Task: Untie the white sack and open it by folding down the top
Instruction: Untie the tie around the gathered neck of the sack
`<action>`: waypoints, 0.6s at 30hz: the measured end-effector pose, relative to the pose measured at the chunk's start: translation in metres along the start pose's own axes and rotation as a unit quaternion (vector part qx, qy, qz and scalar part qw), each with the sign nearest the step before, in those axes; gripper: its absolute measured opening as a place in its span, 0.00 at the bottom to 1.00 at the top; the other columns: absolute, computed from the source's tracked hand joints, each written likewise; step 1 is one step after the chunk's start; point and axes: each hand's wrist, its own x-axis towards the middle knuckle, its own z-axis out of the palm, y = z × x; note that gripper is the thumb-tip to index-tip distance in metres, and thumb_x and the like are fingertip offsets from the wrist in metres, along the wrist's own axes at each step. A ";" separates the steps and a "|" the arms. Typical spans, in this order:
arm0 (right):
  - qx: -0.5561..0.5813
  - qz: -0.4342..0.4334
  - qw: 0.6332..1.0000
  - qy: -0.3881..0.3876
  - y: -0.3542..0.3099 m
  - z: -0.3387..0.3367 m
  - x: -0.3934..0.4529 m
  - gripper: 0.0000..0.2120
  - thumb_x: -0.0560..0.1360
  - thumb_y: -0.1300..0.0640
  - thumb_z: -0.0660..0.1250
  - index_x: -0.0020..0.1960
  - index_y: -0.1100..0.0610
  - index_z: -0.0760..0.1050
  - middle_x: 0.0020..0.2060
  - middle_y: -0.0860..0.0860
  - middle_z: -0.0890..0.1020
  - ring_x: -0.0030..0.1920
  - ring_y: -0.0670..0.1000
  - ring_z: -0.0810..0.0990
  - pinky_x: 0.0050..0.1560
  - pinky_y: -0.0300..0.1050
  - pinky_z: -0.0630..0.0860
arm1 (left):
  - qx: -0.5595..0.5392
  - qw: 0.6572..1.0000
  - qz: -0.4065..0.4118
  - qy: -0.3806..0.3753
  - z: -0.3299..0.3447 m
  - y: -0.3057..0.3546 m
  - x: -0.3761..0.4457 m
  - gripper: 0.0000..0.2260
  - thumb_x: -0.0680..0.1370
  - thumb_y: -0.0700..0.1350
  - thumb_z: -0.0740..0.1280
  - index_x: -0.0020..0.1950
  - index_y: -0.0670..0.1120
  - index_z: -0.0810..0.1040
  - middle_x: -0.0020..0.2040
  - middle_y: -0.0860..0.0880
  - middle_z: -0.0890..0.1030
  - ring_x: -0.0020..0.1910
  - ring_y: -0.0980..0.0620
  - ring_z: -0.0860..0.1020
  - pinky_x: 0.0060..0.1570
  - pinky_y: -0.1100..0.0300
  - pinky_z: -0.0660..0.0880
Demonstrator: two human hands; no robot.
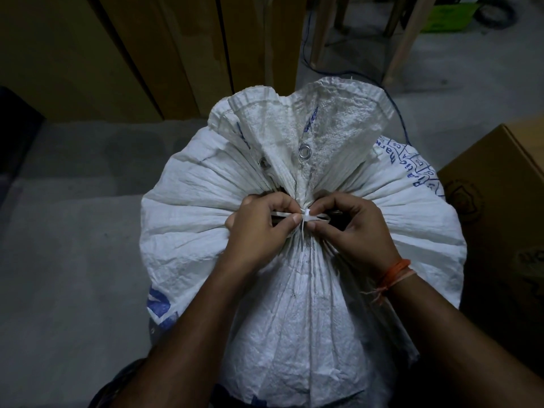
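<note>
White sack (294,290) standing upright on grey floor (73,260), centre of view, neck gathered and bound by white tie (306,217). Left hand (259,228) and right hand (350,228) both curling in, fingertips pinching tie at knot, one from each side. Loose top with metal eyelets (303,151) fanning out on far side. Cardboard box (500,201) sitting close on right, near sack. Tan panels (132,54) standing far left; chair legs (403,39) and blue cable (400,113) lying beyond.
</note>
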 end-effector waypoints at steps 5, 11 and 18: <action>0.031 0.014 0.999 -0.002 0.002 0.000 0.001 0.08 0.69 0.65 0.80 0.45 0.57 0.84 0.43 0.50 0.87 0.46 0.53 0.87 0.50 0.48 0.83 | -0.012 1.000 0.000 0.004 -0.003 -0.002 0.000 0.09 0.72 0.65 0.70 0.48 0.65 0.82 0.46 0.61 0.87 0.55 0.47 0.86 0.61 0.30 0.79; 0.055 0.025 0.998 -0.002 0.004 0.000 0.002 0.07 0.68 0.61 0.79 0.45 0.58 0.84 0.43 0.51 0.87 0.47 0.55 0.87 0.51 0.51 0.83 | 0.005 1.000 -0.005 0.010 -0.007 -0.005 0.001 0.10 0.71 0.65 0.69 0.48 0.64 0.83 0.45 0.62 0.87 0.55 0.46 0.86 0.61 0.30 0.79; 0.073 0.033 0.997 0.002 0.005 0.002 0.003 0.07 0.68 0.64 0.78 0.43 0.57 0.83 0.42 0.53 0.87 0.45 0.54 0.86 0.49 0.49 0.81 | -0.008 1.000 -0.014 0.009 -0.004 -0.005 0.002 0.09 0.70 0.65 0.69 0.46 0.64 0.83 0.43 0.61 0.86 0.55 0.46 0.85 0.62 0.29 0.78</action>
